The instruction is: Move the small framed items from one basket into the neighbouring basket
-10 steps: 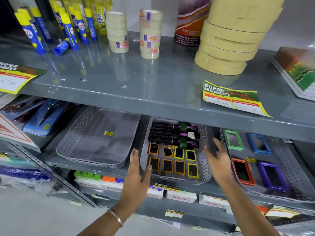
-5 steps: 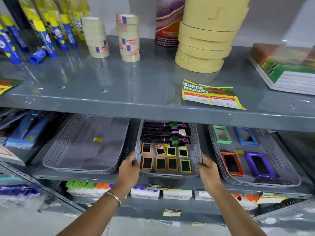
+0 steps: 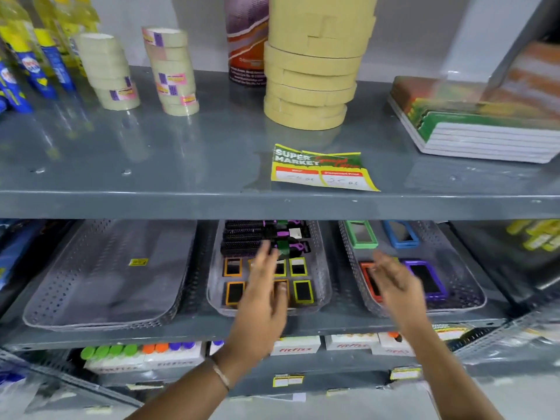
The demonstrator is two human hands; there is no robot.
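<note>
The middle basket (image 3: 324, 286) on the lower shelf holds several small orange and yellow framed items (image 3: 234, 293), with dark hairbrushes (image 3: 242, 236) at its back. My left hand (image 3: 263, 286) hovers open over the front rows of small frames, fingers spread, covering some of them. My right hand (image 3: 394, 280) is open and blurred above the left side of the right basket (image 3: 466, 298), which holds larger green, blue, red and purple frames (image 3: 427, 278). The left basket (image 3: 100, 319) holds only a small yellow sticker.
The grey upper shelf edge (image 3: 272, 204) overhangs the baskets' back parts. On it stand tape rolls (image 3: 306, 86), glue bottles, a price tag (image 3: 318, 169) and notebooks (image 3: 485, 134). Boxes with coloured caps (image 3: 136, 356) sit on the shelf below.
Both hands have let go of the middle basket's front corners. The left one moved in over the small frames; the right one shifted right, over the right basket. The view dropped closer.
</note>
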